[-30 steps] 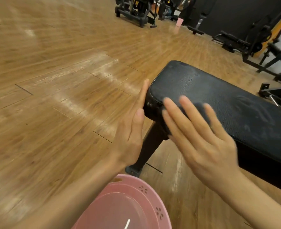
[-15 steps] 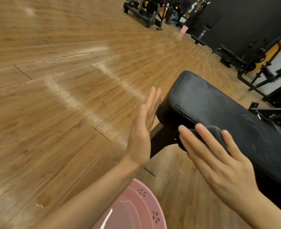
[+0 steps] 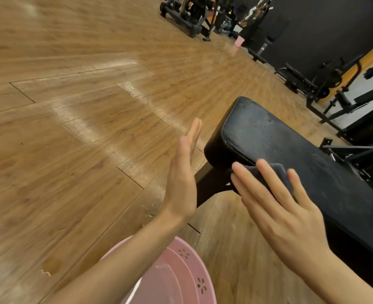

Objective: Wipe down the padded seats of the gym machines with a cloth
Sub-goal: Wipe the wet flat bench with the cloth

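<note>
Right hand (image 3: pixel 284 207), fingers straight and spread, presses a dark cloth (image 3: pixel 277 174) onto the near edge of the black padded seat (image 3: pixel 301 163); a second ago it lay flat nearer the pad's end, so wiping proceeds along the edge. Left hand (image 3: pixel 184 178), flat and empty, stands beside the end. The seat's long axis runs from centre toward lower right

Worn wooden plank floor (image 3: pixel 75 132), black far wall (image 3: pixel 325 25), dark gym machines (image 3: pixel 187 12) alongside.
</note>
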`<state>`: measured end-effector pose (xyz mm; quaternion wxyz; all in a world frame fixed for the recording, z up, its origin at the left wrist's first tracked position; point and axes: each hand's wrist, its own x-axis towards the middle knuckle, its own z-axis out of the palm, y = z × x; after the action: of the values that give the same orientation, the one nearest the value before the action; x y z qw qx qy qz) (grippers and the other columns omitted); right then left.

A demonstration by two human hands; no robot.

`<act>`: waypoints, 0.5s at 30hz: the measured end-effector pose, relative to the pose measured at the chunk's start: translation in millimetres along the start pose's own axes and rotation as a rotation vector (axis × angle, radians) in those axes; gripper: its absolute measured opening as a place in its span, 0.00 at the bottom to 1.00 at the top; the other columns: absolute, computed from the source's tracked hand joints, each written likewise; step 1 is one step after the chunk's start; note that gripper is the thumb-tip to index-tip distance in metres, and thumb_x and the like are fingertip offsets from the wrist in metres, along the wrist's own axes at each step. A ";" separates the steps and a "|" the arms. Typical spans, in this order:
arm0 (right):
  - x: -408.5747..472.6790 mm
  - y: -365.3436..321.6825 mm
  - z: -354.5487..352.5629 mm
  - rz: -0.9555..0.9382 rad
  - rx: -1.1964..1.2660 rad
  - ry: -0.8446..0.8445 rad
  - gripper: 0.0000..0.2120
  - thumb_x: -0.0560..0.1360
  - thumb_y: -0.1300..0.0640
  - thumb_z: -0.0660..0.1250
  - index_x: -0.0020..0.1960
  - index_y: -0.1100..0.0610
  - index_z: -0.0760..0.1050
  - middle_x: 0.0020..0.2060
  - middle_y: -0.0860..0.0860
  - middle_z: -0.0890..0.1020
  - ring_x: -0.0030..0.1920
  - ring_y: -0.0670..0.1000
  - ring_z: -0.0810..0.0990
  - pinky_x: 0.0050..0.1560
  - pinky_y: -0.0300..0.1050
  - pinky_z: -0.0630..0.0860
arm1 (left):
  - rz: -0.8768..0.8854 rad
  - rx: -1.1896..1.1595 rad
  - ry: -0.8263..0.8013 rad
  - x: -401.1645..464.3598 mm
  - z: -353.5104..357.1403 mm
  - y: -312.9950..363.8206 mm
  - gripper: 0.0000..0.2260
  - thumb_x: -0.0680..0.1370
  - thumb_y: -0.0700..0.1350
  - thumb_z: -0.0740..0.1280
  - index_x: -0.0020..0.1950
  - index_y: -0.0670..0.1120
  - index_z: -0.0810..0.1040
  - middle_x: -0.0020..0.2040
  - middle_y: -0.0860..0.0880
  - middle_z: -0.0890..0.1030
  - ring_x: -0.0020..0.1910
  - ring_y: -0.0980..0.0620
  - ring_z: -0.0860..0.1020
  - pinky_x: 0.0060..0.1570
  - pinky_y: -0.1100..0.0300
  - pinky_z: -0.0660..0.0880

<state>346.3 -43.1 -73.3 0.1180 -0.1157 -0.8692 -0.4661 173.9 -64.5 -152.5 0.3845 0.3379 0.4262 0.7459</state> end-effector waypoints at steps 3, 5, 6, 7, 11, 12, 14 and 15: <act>43.8 -14.8 14.6 0.075 0.006 0.045 0.18 0.82 0.64 0.56 0.72 0.62 0.71 0.72 0.57 0.71 0.75 0.59 0.65 0.76 0.58 0.59 | 0.048 -0.142 -0.002 -0.7 5.4 17.6 0.29 0.82 0.59 0.44 0.80 0.47 0.61 0.77 0.55 0.67 0.75 0.64 0.63 0.78 0.57 0.57; 89.9 -27.0 19.0 0.154 0.112 -0.016 0.15 0.82 0.62 0.58 0.61 0.62 0.79 0.60 0.57 0.81 0.67 0.59 0.75 0.71 0.58 0.68 | 0.050 -0.177 0.042 -0.1 6.1 16.8 0.30 0.82 0.61 0.47 0.79 0.46 0.62 0.77 0.53 0.68 0.76 0.61 0.64 0.78 0.54 0.58; 100.2 -28.3 20.7 0.184 0.173 -0.057 0.13 0.81 0.61 0.59 0.58 0.62 0.81 0.56 0.57 0.83 0.64 0.58 0.77 0.69 0.58 0.70 | 0.046 -0.179 0.050 0.1 5.8 18.3 0.30 0.82 0.62 0.49 0.79 0.47 0.63 0.77 0.53 0.68 0.76 0.61 0.64 0.78 0.54 0.58; 105.1 -26.6 21.9 0.212 0.179 -0.008 0.13 0.81 0.60 0.60 0.58 0.61 0.81 0.56 0.56 0.83 0.64 0.58 0.77 0.68 0.57 0.71 | 0.049 -0.155 0.065 -0.4 4.3 19.9 0.30 0.81 0.62 0.49 0.79 0.49 0.63 0.77 0.54 0.68 0.75 0.62 0.64 0.78 0.55 0.58; 28.0 -5.4 9.3 0.197 0.151 0.116 0.19 0.82 0.58 0.63 0.72 0.61 0.71 0.72 0.58 0.70 0.73 0.60 0.68 0.69 0.58 0.70 | 0.188 0.102 0.033 -8.5 6.5 26.4 0.23 0.85 0.52 0.47 0.80 0.49 0.60 0.79 0.57 0.64 0.75 0.67 0.61 0.77 0.62 0.57; 1.0 1.5 2.9 0.200 0.131 0.109 0.21 0.81 0.58 0.66 0.73 0.61 0.69 0.73 0.59 0.69 0.73 0.61 0.68 0.68 0.60 0.71 | 0.250 0.197 0.017 -11.5 9.8 28.0 0.22 0.86 0.50 0.48 0.80 0.49 0.60 0.79 0.57 0.63 0.76 0.66 0.59 0.77 0.63 0.56; -44.6 14.5 -4.4 0.220 0.106 0.082 0.25 0.79 0.58 0.70 0.73 0.61 0.68 0.72 0.61 0.69 0.72 0.62 0.68 0.67 0.61 0.72 | 0.388 0.386 -0.021 -14.0 17.1 30.4 0.21 0.86 0.44 0.51 0.80 0.47 0.61 0.80 0.54 0.61 0.78 0.62 0.56 0.77 0.63 0.52; -59.9 18.5 -5.6 0.235 0.091 0.068 0.26 0.78 0.58 0.71 0.73 0.61 0.68 0.71 0.62 0.69 0.72 0.63 0.68 0.67 0.62 0.72 | 0.458 0.489 -0.042 -13.8 20.9 30.8 0.21 0.86 0.43 0.52 0.80 0.45 0.61 0.80 0.52 0.60 0.80 0.59 0.54 0.78 0.61 0.49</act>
<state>409.2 -43.3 -74.6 0.2060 -0.1954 -0.8654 -0.4129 189.1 -79.1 -118.8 0.1233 0.5223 0.4977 0.6814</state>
